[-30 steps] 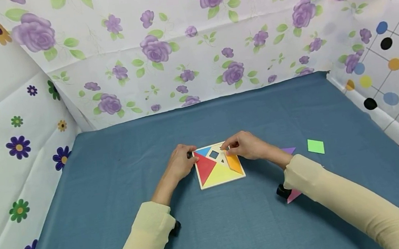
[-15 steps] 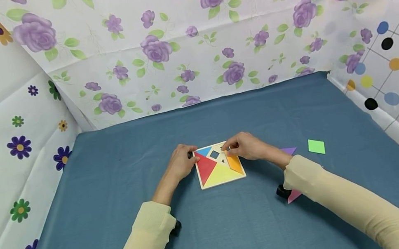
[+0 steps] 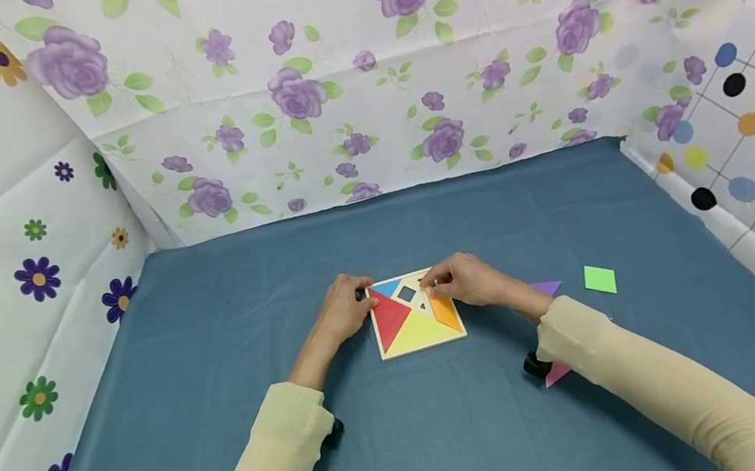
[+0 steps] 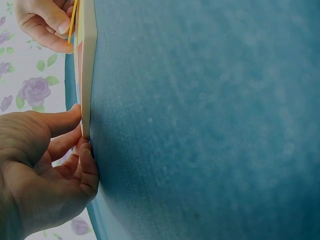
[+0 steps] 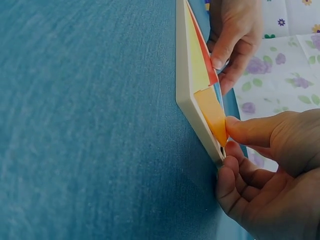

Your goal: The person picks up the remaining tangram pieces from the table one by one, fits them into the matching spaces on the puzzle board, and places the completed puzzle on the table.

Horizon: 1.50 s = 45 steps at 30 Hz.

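Note:
A square wooden tangram board (image 5: 184,95) lies flat on the cloth in front of me. Set in it are a red triangle (image 3: 390,319), a yellow triangle (image 3: 421,332) and a blue triangle (image 3: 385,288). My left hand (image 3: 342,307) grips the board's far left corner, thumb on top. At the right side, my right hand (image 3: 469,279) pinches the far end of an orange parallelogram piece (image 5: 212,112) between thumb and fingers. In the left wrist view this piece stands tilted up from the board. Small dark openings show in the board's bare part; the right fingers hide its far right corner.
A green square piece (image 3: 599,279) lies on the blue cloth (image 3: 233,324) to the right. Nearer the right forearm are a purple piece (image 3: 546,287) and a pink piece (image 3: 557,372), both partly hidden by the arm. Patterned sheets (image 3: 360,96) stand behind and at both sides.

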Motion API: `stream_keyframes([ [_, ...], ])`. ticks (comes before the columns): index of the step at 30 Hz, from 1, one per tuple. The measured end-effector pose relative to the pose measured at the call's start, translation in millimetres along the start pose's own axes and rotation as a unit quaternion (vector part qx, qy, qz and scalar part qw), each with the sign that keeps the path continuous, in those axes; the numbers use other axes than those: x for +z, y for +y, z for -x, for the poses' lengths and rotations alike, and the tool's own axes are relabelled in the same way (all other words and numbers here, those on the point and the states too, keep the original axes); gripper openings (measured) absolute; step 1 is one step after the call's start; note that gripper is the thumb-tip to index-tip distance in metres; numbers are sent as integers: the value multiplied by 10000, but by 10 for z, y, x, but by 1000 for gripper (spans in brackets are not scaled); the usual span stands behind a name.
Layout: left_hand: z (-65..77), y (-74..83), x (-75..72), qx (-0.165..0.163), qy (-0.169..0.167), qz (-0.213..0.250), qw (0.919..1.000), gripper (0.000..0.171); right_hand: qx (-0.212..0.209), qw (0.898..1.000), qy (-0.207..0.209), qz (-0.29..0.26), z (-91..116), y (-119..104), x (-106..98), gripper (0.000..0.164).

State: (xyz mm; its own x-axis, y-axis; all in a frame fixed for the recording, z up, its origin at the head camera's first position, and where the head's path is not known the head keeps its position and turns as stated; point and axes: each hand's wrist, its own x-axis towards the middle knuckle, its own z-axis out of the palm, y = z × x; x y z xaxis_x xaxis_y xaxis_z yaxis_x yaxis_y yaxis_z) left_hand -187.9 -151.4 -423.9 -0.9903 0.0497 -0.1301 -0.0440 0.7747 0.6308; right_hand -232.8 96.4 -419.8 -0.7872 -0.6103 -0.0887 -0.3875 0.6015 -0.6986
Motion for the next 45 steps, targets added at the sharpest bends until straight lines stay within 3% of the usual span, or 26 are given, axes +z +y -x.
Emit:
stream_keyframes([
  [45,12,-27,1,125,38,-37,9999,39,103,9996,70,265,-39,29,61,22],
])
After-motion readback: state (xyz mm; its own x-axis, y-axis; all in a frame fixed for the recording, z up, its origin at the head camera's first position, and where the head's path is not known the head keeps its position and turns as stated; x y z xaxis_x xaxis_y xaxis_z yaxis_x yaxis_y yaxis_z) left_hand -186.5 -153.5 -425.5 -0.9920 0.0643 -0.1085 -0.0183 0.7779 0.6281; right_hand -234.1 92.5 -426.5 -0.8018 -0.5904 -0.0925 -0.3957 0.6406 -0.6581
